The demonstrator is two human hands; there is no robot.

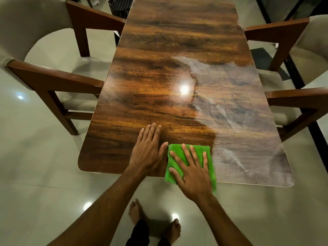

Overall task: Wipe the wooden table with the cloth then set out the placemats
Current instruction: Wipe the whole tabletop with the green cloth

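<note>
A long glossy wooden table (pixel 159 71) runs away from me. A folded green cloth (pixel 209 155) lies on its near edge, partly hanging over. My right hand (pixel 191 171) presses flat on the cloth with fingers spread. Just left of it, my left hand (pixel 148 150) rests flat on the bare wood, thumb touching the cloth's edge. The right part of the tabletop carries a dull whitish film (pixel 236 103), while the left part shines dark. No placemats are in view.
Armchairs with wooden arms stand on both sides: one at left (pixel 53 80), one at far left (pixel 92 15), and two at right (pixel 298 102) (pixel 276 31). A dark basket (pixel 120 6) sits beyond the far left corner. My bare feet stand on the tiled floor (pixel 53 192).
</note>
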